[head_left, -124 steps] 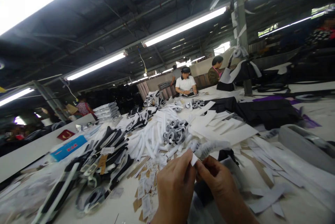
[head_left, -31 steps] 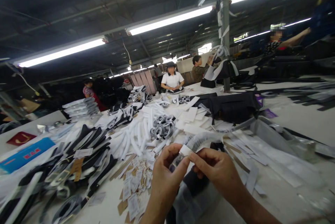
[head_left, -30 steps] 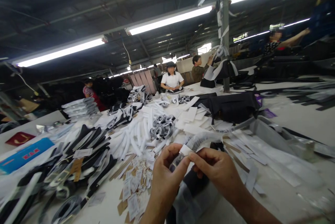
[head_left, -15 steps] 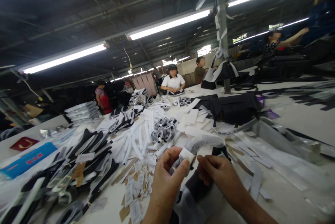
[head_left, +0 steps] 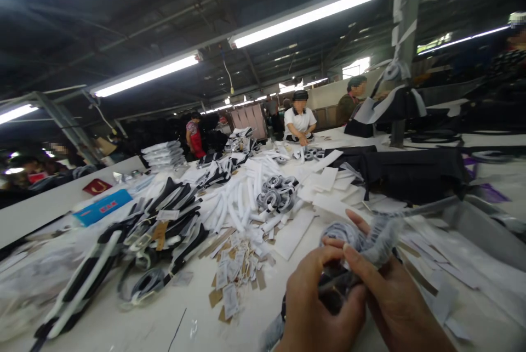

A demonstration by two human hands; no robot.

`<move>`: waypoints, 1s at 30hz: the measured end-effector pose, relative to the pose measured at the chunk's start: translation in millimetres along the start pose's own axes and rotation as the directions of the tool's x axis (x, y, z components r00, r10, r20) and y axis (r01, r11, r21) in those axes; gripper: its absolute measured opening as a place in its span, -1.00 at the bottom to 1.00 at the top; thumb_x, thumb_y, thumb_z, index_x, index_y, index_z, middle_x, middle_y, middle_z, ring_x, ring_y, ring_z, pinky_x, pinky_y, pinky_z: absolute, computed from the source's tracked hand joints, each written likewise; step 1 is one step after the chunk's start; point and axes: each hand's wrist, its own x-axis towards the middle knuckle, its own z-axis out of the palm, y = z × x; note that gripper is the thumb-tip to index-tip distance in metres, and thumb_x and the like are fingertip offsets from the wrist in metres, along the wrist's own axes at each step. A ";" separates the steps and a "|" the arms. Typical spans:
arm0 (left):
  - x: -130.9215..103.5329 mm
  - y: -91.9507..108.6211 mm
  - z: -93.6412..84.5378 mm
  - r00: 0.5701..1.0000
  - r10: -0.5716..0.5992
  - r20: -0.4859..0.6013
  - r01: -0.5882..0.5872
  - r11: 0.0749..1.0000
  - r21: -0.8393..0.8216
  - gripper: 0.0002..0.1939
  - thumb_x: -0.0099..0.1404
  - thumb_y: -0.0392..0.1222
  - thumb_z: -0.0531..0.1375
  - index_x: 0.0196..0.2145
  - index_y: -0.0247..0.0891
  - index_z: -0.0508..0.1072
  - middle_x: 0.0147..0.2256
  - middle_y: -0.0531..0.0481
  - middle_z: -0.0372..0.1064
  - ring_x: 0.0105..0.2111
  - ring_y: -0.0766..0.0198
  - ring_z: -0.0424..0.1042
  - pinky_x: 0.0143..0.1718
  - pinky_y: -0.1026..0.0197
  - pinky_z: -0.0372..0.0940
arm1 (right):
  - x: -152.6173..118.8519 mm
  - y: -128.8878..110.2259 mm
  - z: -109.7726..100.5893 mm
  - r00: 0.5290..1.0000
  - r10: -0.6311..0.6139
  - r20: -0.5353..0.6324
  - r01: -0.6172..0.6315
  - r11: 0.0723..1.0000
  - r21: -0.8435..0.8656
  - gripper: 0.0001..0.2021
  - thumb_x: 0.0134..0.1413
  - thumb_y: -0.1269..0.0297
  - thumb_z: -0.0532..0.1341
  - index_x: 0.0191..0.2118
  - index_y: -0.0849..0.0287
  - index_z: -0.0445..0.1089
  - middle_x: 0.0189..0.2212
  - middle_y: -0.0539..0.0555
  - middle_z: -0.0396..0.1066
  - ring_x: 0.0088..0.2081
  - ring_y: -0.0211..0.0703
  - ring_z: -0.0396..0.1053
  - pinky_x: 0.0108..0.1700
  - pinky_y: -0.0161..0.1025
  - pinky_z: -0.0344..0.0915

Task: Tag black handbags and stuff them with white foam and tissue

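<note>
Both hands are low at the right, close together around a dark strap wrapped in crinkled clear film (head_left: 388, 234). Curled fingers of my left hand (head_left: 316, 297) grip its near, dark part. My right hand (head_left: 398, 291) pinches the wrapped part, thumb near the left fingertips, one finger raised behind the film. Palms and fingers hide much of the strap. Left of the hands lies a heap of small paper hang tags on strings (head_left: 236, 270). Beyond it sit coiled, film-wrapped straps (head_left: 275, 193) and white padded tubes (head_left: 228, 204).
Black-and-white strap pieces (head_left: 176, 226) are piled at left, near a blue box (head_left: 102, 206). White sheets (head_left: 293, 231) and black fabric (head_left: 415, 171) lie ahead. A grey bin (head_left: 476, 231) stands at right. A co-worker in a white shirt (head_left: 299, 121) is across the table.
The view has swung left, so the table's things appear further right. My hands have come together on the wrapped strap. The small white piece by my left thumb no longer shows.
</note>
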 end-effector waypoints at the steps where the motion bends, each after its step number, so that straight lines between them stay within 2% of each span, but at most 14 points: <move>1: -6.3 -0.7 -3.7 1.000 0.007 -0.006 -0.007 1.000 0.017 -0.58 0.23 -0.14 0.30 0.06 -0.07 0.45 0.04 -0.12 0.47 0.04 -0.04 0.45 0.09 -0.03 0.37 | 2.4 -0.8 -0.6 1.000 0.016 0.019 -0.016 1.000 -0.021 -0.13 -0.04 -0.06 0.42 0.35 -0.07 0.08 -0.07 0.13 0.56 -0.04 0.07 0.51 0.02 -0.08 0.45; 4: -30.0 -14.6 -15.7 0.993 0.041 -0.113 -0.024 0.989 0.149 -0.39 0.28 -0.16 0.27 0.26 -0.03 0.26 0.30 -0.12 0.17 0.28 -0.13 0.17 0.29 -0.20 0.12 | 13.9 -2.0 -0.2 0.997 0.031 0.075 -0.027 0.998 -0.057 -0.18 -0.02 -0.02 0.42 0.34 -0.14 0.11 -0.08 0.09 0.57 0.00 0.07 0.48 -0.02 -0.10 0.46; 7: -55.1 -46.2 -19.9 0.975 0.022 -0.221 0.031 0.971 0.236 -0.29 0.29 -0.15 0.24 0.34 -0.03 0.11 0.38 -0.10 -0.03 0.36 -0.14 -0.02 0.34 -0.24 -0.01 | 30.4 -5.0 7.2 0.992 0.016 0.129 -0.008 0.998 -0.060 -0.20 -0.03 0.03 0.44 0.32 -0.06 0.15 -0.18 0.08 0.58 -0.05 0.03 0.49 -0.13 -0.20 0.48; 10: -72.5 -80.7 -13.7 0.956 -0.123 -0.266 0.174 0.969 0.178 -0.24 0.29 -0.03 0.23 0.36 -0.15 0.06 0.35 -0.18 0.05 0.35 -0.11 0.02 0.35 -0.16 0.00 | 48.7 -12.8 23.8 0.972 0.054 0.228 -0.045 0.998 -0.044 -0.24 0.00 0.10 0.43 0.30 0.04 0.18 -0.31 0.05 0.56 -0.26 -0.06 0.52 -0.33 -0.30 0.45; 12: -77.9 -96.1 -7.9 0.944 -0.209 -0.256 0.248 0.960 0.128 -0.27 0.32 0.00 0.19 0.35 -0.22 0.10 0.33 -0.21 0.10 0.33 -0.08 0.07 0.36 -0.11 0.00 | 60.4 -20.7 38.1 0.956 0.075 0.284 -0.069 0.997 -0.032 -0.28 0.01 0.19 0.43 0.28 0.09 0.21 -0.35 0.04 0.55 -0.32 -0.12 0.50 -0.37 -0.35 0.43; 14: -80.2 -103.3 -2.9 0.940 -0.242 -0.240 0.268 0.960 0.083 -0.30 0.34 0.03 0.16 0.35 -0.23 0.11 0.32 -0.21 0.11 0.33 -0.07 0.09 0.35 -0.09 0.02 | 70.7 -29.5 51.6 0.941 0.076 0.329 -0.069 0.997 -0.033 -0.32 0.01 0.28 0.42 0.26 0.12 0.23 -0.35 0.05 0.56 -0.32 -0.14 0.50 -0.34 -0.35 0.44; 16: -82.4 -104.4 1.3 0.953 -0.226 -0.201 0.239 0.970 0.043 -0.28 0.33 0.08 0.16 0.35 -0.21 0.11 0.32 -0.18 0.12 0.32 -0.09 0.11 0.33 -0.08 0.08 | 79.3 -37.4 61.0 0.920 0.081 0.385 -0.070 0.997 -0.043 -0.35 0.04 0.32 0.40 0.25 0.09 0.24 -0.34 0.05 0.57 -0.33 -0.17 0.51 -0.29 -0.35 0.45; 19: -88.2 -103.8 7.7 0.971 -0.206 -0.123 0.210 0.978 0.016 -0.27 0.29 0.11 0.20 0.34 -0.13 0.16 0.29 -0.14 0.17 0.28 -0.13 0.18 0.30 -0.10 0.15 | 89.2 -42.3 64.3 0.890 0.125 0.438 -0.103 0.992 -0.072 -0.38 0.06 0.31 0.39 0.25 0.00 0.26 -0.27 0.05 0.59 -0.33 -0.17 0.53 -0.31 -0.36 0.45; 23: -91.6 -107.0 9.6 0.976 -0.215 -0.038 0.212 0.974 -0.084 -0.33 0.32 0.07 0.19 0.33 -0.08 0.18 0.24 -0.13 0.27 0.21 -0.09 0.30 0.20 -0.10 0.29 | 99.2 -30.4 49.5 0.883 0.279 0.377 -0.246 0.960 -0.135 -0.44 0.08 0.23 0.39 0.20 0.01 0.30 -0.20 0.10 0.59 -0.33 -0.15 0.54 -0.33 -0.33 0.46; 26: -84.5 -109.4 -4.0 0.980 -0.197 0.039 0.201 0.962 -0.186 -0.44 0.39 0.03 0.12 0.28 -0.14 0.26 0.13 -0.19 0.41 0.05 0.01 0.47 0.07 -0.02 0.40 | 105.7 -17.6 26.9 0.905 0.339 0.258 -0.282 0.931 -0.234 -0.60 0.16 0.03 0.31 0.05 0.08 0.41 -0.17 0.18 0.59 -0.27 -0.07 0.56 -0.30 -0.28 0.47; 28: -76.2 -113.4 -21.5 0.970 -0.240 0.042 0.244 0.958 -0.149 -0.56 0.41 0.02 0.11 0.17 -0.16 0.41 0.00 -0.16 0.52 -0.07 0.10 0.54 0.03 0.04 0.42 | 110.4 -13.0 7.3 0.929 0.297 0.221 -0.182 0.886 -0.426 -0.60 0.22 -0.09 0.20 -0.07 0.13 0.50 -0.17 0.23 0.58 -0.18 0.04 0.56 -0.21 -0.21 0.46; 29: -71.3 -117.7 -32.3 0.961 -0.276 0.025 0.277 0.956 -0.101 -0.61 0.41 0.02 0.12 0.09 -0.16 0.47 -0.06 -0.13 0.55 -0.11 0.13 0.56 0.01 0.06 0.42 | 112.9 -12.1 -3.5 0.943 0.244 0.226 -0.082 0.829 -0.553 -0.56 0.25 -0.12 0.13 -0.11 0.15 0.52 -0.14 0.24 0.58 -0.11 0.11 0.55 -0.13 -0.17 0.45; 30: -65.8 -124.1 -44.0 0.951 -0.308 -0.001 0.308 0.950 -0.053 -0.64 0.40 0.03 0.13 0.03 -0.16 0.51 -0.11 -0.10 0.57 -0.12 0.14 0.56 0.00 0.09 0.43 | 115.5 -11.7 -14.3 0.956 0.168 0.239 0.040 0.734 -0.678 -0.53 0.27 -0.12 0.08 -0.11 0.15 0.54 -0.10 0.25 0.56 -0.03 0.17 0.51 -0.03 -0.11 0.41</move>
